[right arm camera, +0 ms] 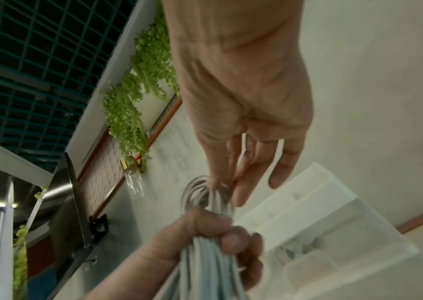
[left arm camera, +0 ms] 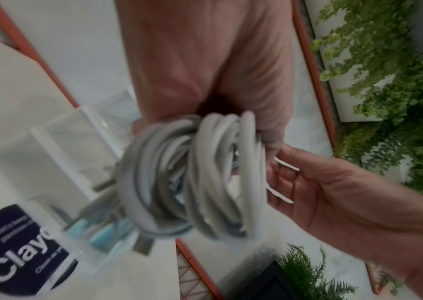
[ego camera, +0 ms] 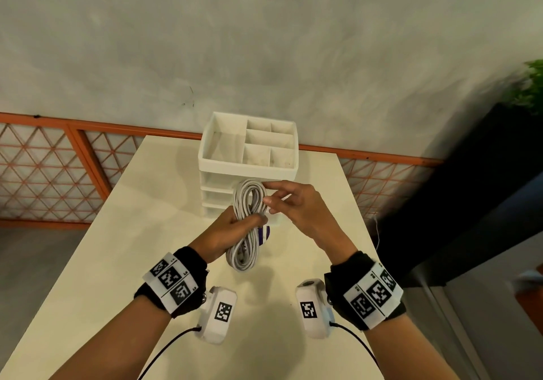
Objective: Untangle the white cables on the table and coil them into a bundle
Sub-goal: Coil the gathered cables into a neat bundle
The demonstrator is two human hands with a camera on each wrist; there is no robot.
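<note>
The white cables form a coiled bundle (ego camera: 246,226) held above the cream table (ego camera: 117,247). My left hand (ego camera: 249,220) grips the bundle round its middle, squeezing it into a figure of eight. My right hand (ego camera: 268,196) pinches strands of the upper loop between thumb and forefinger, its other fingers straight. In the left wrist view the bundle (left arm camera: 192,178) fills the middle, with plug ends (left arm camera: 102,233) hanging at its lower left and my right hand (left arm camera: 295,178) against its right side. The right wrist view shows my right hand's fingertips (right arm camera: 218,182) on the loop above my left hand (right arm camera: 218,229).
A white drawer organizer (ego camera: 249,168) with open top compartments stands just behind the hands. A clear tub with a dark "Clay" label (left arm camera: 12,253) sits below the bundle. An orange lattice railing (ego camera: 44,174) runs behind the table, with a dark planter (ego camera: 470,188) to the right.
</note>
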